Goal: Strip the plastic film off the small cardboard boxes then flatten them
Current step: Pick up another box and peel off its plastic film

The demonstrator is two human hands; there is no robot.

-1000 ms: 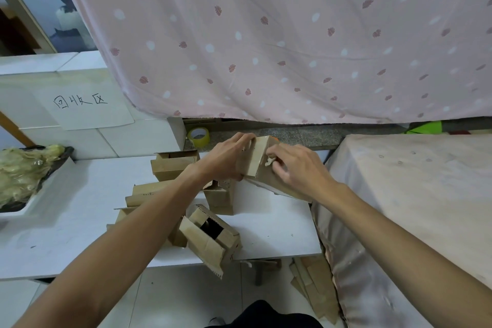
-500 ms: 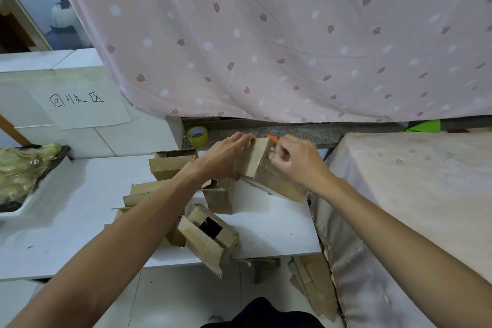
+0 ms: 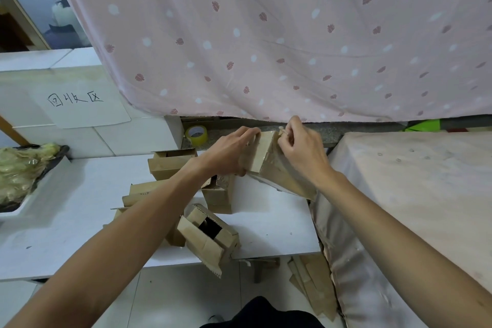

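The left hand point(image 3: 229, 152) grips the left side of a small brown cardboard box point(image 3: 266, 161), fingers curled over its upper edge, and holds it tilted in the air above the back right part of a white table point(image 3: 80, 210). The right hand point(image 3: 303, 153) lies against the box's right face, its fingertips closed in a pinch on a pale strip of plastic film point(image 3: 281, 131) at the box's top corner. Glossy film shows on the box's near face. More open brown cartons point(image 3: 213, 237) lie on the table under the forearms. A white paper sheet point(image 3: 80, 104) on the tiled ledge at left bears the handwritten characters 回收区. A yellow roll of tape point(image 3: 197, 136) stands behind the table, below a pink dotted curtain point(image 3: 266, 34).
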